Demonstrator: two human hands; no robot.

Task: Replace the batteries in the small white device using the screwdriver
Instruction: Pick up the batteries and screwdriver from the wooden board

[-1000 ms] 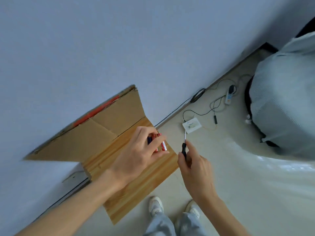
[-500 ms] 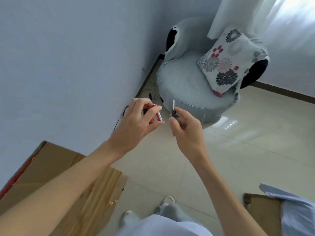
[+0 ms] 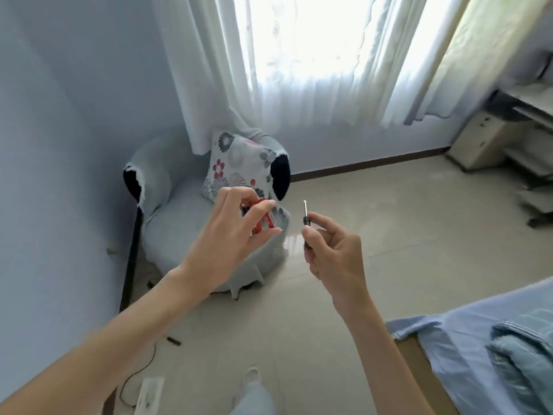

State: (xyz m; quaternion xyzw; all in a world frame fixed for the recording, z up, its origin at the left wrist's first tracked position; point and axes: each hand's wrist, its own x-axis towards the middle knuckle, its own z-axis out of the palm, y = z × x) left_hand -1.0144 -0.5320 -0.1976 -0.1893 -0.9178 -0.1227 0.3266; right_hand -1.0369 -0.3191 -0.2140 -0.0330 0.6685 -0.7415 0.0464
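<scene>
The person stands mid-room with both arms raised at the centre of the frame. The left hand [image 3: 227, 235] has its fingers and thumb curled round a small bundle of red batteries [image 3: 267, 223], pinching them at the fingertips. Just to the right of it, and apart from it, the right hand [image 3: 333, 250] is closed round the dark handle of the screwdriver [image 3: 305, 220], whose thin metal shaft points up out of the fist.

The small white device [image 3: 151, 392] lies on the tiled floor [image 3: 389, 220] at the lower left edge of the frame, well below both hands, with a thin dark wire [image 3: 140, 372] looping beside it.

Behind the hands, left of centre, a pale covered armchair [image 3: 176, 211] sits in the corner with a flowered cushion [image 3: 233, 163] propped on it. White curtains [image 3: 299, 70] fill the top of the frame, and a bed [image 3: 478, 339] with blue bedding takes up the lower right.
</scene>
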